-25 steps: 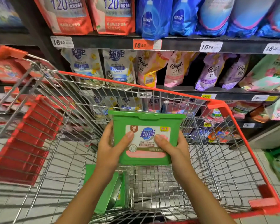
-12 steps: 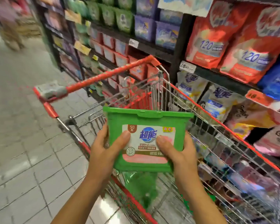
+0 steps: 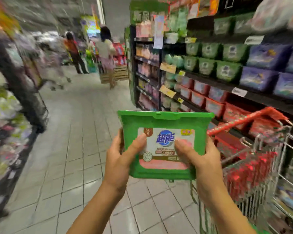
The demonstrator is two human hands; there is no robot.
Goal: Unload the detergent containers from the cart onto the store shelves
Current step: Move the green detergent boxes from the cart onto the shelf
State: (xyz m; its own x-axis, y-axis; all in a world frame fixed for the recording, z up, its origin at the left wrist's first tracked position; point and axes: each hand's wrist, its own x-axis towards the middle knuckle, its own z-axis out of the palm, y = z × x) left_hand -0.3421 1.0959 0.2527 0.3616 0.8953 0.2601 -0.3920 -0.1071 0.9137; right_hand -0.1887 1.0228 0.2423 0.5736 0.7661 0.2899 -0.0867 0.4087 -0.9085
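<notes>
I hold a green detergent container with a white and pink label in front of me, above the tiled aisle floor. My left hand grips its left side with the thumb on the label. My right hand grips its right side the same way. The wire cart with its red handle stands to my right, beside the shelves. Matching green containers sit in rows on an upper shelf at the right.
Purple boxes and red packs fill the right-hand shelves. A dark display rack lines the left of the aisle. Two people and another trolley stand far down the aisle. Tiled floor stretches ahead.
My view has swung left, from facing the cart and shelves to looking down the aisle. The container has come up out of the cart, still gripped by both hands; the cart now lies to my right.
</notes>
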